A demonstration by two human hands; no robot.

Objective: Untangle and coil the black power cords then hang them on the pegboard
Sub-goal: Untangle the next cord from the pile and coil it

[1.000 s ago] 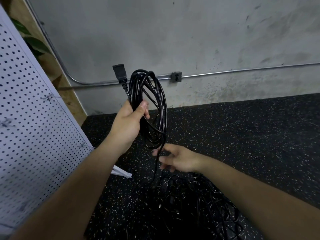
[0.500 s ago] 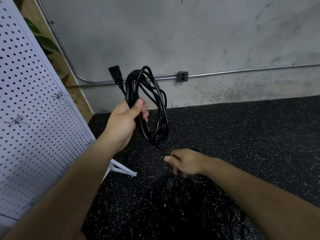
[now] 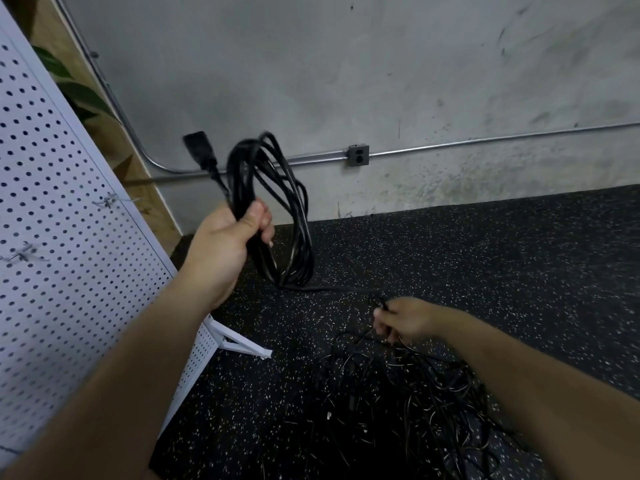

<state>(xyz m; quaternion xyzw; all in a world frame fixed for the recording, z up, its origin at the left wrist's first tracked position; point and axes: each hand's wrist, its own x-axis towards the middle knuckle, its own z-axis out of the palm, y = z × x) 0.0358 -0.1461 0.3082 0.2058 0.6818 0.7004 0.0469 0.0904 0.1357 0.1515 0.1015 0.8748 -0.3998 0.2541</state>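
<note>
My left hand [image 3: 230,242] grips a coil of black power cord [image 3: 277,209] held upright in the air, its plug end [image 3: 199,147] sticking up to the left. A free strand runs from the coil's bottom rightward to my right hand [image 3: 403,318], which pinches it low over the floor. A tangled pile of black cords [image 3: 398,403] lies on the speckled black floor under my right forearm. The white pegboard [image 3: 62,265] stands at the left with metal hooks [image 3: 109,200] on it.
The pegboard's white foot [image 3: 242,342] juts onto the floor near the pile. A grey concrete wall with a metal conduit and outlet box [image 3: 358,155] runs behind. A plant leaf [image 3: 79,95] shows behind the pegboard's upper edge.
My right hand moved down and right, closed on the loose strand and drew it out sideways from the coil. My left hand keeps holding the coil.
</note>
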